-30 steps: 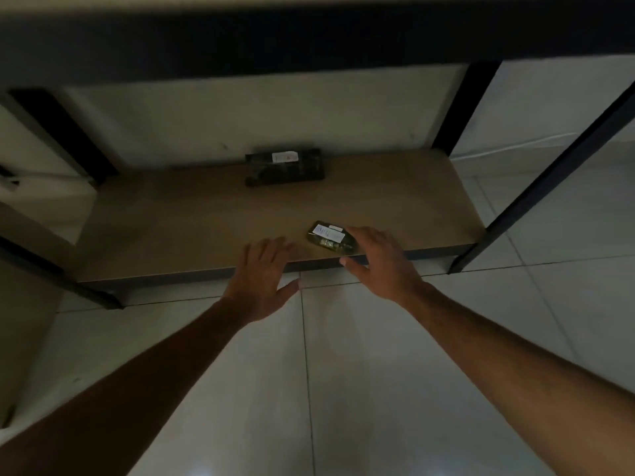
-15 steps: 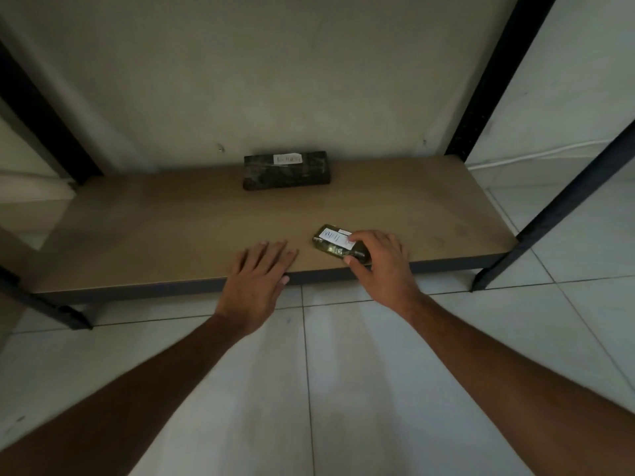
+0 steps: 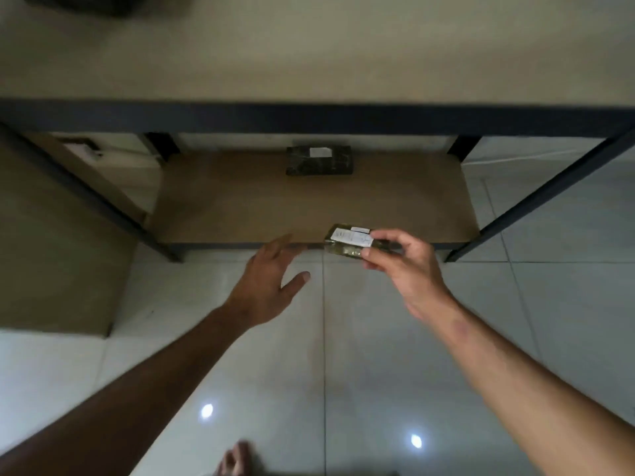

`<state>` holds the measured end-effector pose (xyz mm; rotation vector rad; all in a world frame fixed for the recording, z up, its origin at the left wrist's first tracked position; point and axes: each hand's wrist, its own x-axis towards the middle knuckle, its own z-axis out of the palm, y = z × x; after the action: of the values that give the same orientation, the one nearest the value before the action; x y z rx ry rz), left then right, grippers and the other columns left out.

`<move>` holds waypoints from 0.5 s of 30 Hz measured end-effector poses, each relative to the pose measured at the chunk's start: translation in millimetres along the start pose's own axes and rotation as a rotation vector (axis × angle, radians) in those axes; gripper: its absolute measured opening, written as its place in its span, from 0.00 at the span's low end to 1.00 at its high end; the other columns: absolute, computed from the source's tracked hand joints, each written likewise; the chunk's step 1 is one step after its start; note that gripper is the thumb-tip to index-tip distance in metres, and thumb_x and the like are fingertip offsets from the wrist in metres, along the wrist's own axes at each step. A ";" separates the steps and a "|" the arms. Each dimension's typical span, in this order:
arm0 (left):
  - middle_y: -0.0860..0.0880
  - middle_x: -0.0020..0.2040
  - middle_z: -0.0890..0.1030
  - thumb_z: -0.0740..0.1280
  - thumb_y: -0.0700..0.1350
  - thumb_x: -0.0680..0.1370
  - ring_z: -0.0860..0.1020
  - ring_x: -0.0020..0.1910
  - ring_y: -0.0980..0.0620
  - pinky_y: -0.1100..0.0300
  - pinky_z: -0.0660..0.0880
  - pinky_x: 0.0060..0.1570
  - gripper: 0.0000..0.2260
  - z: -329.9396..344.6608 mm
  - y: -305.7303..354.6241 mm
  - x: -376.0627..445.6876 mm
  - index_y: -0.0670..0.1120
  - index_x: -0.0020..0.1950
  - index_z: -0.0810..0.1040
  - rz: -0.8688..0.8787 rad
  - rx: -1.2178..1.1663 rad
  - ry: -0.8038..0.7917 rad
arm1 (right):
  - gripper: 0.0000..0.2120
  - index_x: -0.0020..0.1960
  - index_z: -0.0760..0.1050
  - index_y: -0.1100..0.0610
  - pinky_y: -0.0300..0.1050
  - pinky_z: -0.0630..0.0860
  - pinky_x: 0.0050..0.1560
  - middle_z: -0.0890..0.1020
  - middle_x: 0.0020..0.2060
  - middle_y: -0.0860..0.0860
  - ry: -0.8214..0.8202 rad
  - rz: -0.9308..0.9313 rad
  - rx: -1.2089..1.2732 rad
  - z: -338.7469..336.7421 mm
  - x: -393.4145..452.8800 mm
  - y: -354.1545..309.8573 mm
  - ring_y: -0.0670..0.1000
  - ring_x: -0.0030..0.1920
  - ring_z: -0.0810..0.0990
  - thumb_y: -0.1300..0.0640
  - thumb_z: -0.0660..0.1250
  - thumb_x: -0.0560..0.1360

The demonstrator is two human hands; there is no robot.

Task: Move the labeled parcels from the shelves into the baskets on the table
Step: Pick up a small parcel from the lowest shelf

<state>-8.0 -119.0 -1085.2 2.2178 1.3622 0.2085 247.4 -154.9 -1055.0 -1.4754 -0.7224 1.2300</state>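
Note:
My right hand (image 3: 409, 269) pinches a small dark parcel with a white label (image 3: 347, 240), holding it just above the front edge of the bottom shelf (image 3: 240, 207). My left hand (image 3: 268, 283) hovers open beside it, fingers spread, in front of the shelf edge and holding nothing. A larger dark parcel with a white label (image 3: 319, 160) lies at the back of the same shelf. No basket is in view.
A higher shelf board (image 3: 309, 56) with a dark metal front rail (image 3: 309, 116) spans the top of the view, a dark object (image 3: 79, 1) at its far left. Black uprights (image 3: 536, 207) frame the rack. A brown cabinet side (image 3: 51, 235) stands left. Glossy floor tiles (image 3: 326, 372) lie below.
My right hand has closed on the small parcel and lifted it off the bottom shelf. My left hand came off the shelf edge. The view pulled back and up, revealing the higher shelf.

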 end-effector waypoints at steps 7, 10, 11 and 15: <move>0.47 0.82 0.59 0.62 0.58 0.82 0.60 0.79 0.44 0.44 0.61 0.75 0.29 -237.2 86.3 -150.5 0.51 0.81 0.60 -0.053 0.140 -0.057 | 0.14 0.50 0.82 0.59 0.56 0.82 0.54 0.80 0.60 0.54 -0.228 0.032 -0.128 62.0 -153.2 -211.5 0.63 0.47 0.84 0.73 0.74 0.69; 0.46 0.80 0.63 0.64 0.58 0.82 0.62 0.78 0.44 0.44 0.65 0.75 0.30 -328.1 95.6 -205.6 0.49 0.81 0.60 -0.085 0.143 0.042 | 0.14 0.48 0.83 0.56 0.55 0.82 0.52 0.80 0.60 0.53 -0.275 0.006 -0.116 105.6 -199.4 -286.1 0.62 0.50 0.83 0.68 0.76 0.66; 0.46 0.80 0.63 0.64 0.58 0.82 0.63 0.78 0.44 0.44 0.65 0.75 0.30 -355.1 95.5 -222.7 0.49 0.81 0.61 -0.103 0.134 0.071 | 0.14 0.48 0.83 0.56 0.57 0.82 0.52 0.80 0.60 0.53 -0.285 0.004 -0.110 122.5 -213.4 -307.3 0.61 0.52 0.83 0.67 0.76 0.65; 0.45 0.78 0.67 0.63 0.58 0.81 0.66 0.76 0.43 0.45 0.68 0.72 0.30 -453.6 74.4 -291.8 0.46 0.79 0.63 -0.168 0.094 0.198 | 0.19 0.55 0.80 0.55 0.61 0.80 0.56 0.83 0.56 0.57 -0.365 0.010 -0.077 211.8 -261.6 -368.3 0.58 0.48 0.83 0.72 0.75 0.69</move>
<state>-267.1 -238.2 -621.4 2.1908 1.6881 0.3155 30.4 -217.4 -610.1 -1.3300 -1.0150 1.5144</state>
